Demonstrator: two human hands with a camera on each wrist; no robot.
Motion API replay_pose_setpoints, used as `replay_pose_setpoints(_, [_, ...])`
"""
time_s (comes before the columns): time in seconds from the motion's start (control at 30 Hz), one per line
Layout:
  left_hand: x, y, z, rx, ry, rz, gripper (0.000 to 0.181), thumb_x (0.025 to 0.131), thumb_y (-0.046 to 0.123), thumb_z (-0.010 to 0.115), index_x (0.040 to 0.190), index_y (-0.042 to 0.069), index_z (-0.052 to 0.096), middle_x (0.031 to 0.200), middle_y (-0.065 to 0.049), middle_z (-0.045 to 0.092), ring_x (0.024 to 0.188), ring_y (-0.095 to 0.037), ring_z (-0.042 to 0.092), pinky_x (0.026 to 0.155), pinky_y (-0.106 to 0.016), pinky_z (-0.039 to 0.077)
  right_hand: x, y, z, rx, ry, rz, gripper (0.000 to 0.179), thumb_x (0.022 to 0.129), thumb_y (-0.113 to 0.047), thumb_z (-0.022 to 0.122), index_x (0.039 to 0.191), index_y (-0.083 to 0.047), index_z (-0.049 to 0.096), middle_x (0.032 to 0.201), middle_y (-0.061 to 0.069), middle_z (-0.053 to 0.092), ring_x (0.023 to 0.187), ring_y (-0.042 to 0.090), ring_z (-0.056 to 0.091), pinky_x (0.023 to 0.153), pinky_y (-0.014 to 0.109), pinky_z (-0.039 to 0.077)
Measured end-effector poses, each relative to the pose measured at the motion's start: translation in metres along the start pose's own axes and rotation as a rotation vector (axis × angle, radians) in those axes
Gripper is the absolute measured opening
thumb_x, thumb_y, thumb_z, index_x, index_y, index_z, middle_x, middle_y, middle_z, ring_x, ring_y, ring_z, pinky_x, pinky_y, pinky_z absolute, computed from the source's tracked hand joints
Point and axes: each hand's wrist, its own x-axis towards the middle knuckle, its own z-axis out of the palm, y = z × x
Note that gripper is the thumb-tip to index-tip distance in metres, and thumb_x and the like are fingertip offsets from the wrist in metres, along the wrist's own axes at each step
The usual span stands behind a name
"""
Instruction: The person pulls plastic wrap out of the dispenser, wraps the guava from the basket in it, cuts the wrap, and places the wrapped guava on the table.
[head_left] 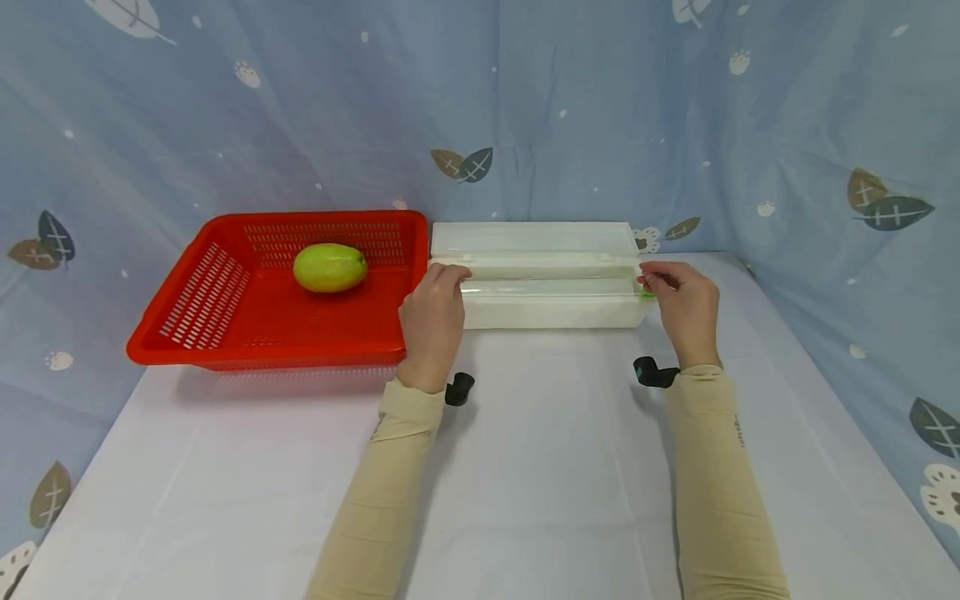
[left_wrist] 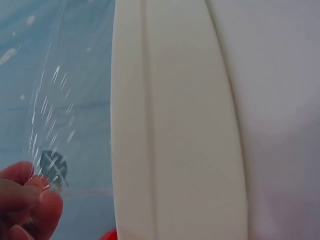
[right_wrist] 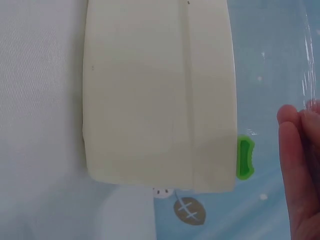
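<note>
A long white cling film dispenser (head_left: 551, 313) lies on the table with its lid (head_left: 532, 239) raised at the back. Clear cling film (left_wrist: 52, 107) stretches above it, creased where the fingers gather it. My left hand (head_left: 435, 325) pinches one end of the film between thumb and fingertips, at the box's left end. At the other end, my right hand (head_left: 688, 312) pinches the opposite side of the film (right_wrist: 307, 60). A green cutter slider (right_wrist: 245, 157) projects from the dispenser near the right hand. The film roll itself is not clearly visible.
Left of the dispenser stands a red plastic basket (head_left: 300, 333), close to my left hand, with a yellow-green oval fruit (head_left: 330, 267) in it. A white cloth covers the table (head_left: 555, 467). Behind hangs a blue patterned curtain (head_left: 562, 108).
</note>
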Motion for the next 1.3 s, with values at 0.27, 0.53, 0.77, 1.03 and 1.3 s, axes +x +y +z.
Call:
replay_pose_setpoints(0.27, [-0.003,-0.006,0.001,0.01,0.037,0.009,0.013,0.084,0.012,0.061,0.094,0.016,0.069,0.089,-0.002,0.066,0.06,-0.021,0.058,0.044,-0.029,0.043,-0.001,0.003,0.001,-0.043,0.009,-0.041,0.021,0.086,-0.015,0.059,0.105,-0.01,0.066,0.098,0.001,0.061,0.085,0.011,0.059,0.071,0.018,0.047])
replay_pose_setpoints(0.53, [-0.001,-0.011,0.0,0.002,0.053,0.026,0.012,0.083,0.013,0.063,0.093,0.015,0.069,0.085,-0.002,0.067,0.061,-0.02,0.059,0.045,-0.031,0.044,0.0,0.002,0.002,-0.09,0.06,-0.132,0.022,0.085,-0.014,0.059,0.106,-0.01,0.066,0.095,0.003,0.061,0.082,0.011,0.059,0.068,0.018,0.047])
replay_pose_setpoints(0.77, [0.002,-0.019,-0.004,-0.036,0.095,0.041,0.012,0.079,0.013,0.068,0.09,0.014,0.07,0.086,-0.002,0.067,0.067,-0.021,0.062,0.049,-0.035,0.046,-0.001,-0.004,0.001,-0.107,0.114,-0.18,0.021,0.086,-0.014,0.058,0.105,-0.012,0.067,0.094,0.002,0.061,0.079,0.01,0.058,0.066,0.015,0.046])
replay_pose_setpoints(1.03, [0.003,-0.026,-0.006,-0.066,0.096,0.002,0.012,0.08,0.014,0.067,0.092,0.014,0.07,0.087,-0.001,0.067,0.069,-0.02,0.062,0.053,-0.036,0.046,-0.001,-0.01,-0.003,-0.082,0.144,-0.251,0.019,0.084,-0.01,0.06,0.101,-0.011,0.068,0.092,0.001,0.061,0.077,0.011,0.059,0.063,0.011,0.043])
replay_pose_setpoints(1.3, [0.002,-0.026,-0.009,-0.063,0.092,-0.011,0.011,0.081,0.014,0.066,0.092,0.015,0.07,0.087,-0.001,0.067,0.07,-0.02,0.062,0.055,-0.037,0.047,-0.004,-0.014,-0.004,-0.084,0.142,-0.275,0.017,0.084,-0.01,0.06,0.1,-0.009,0.068,0.093,0.002,0.06,0.076,0.012,0.06,0.064,0.011,0.044])
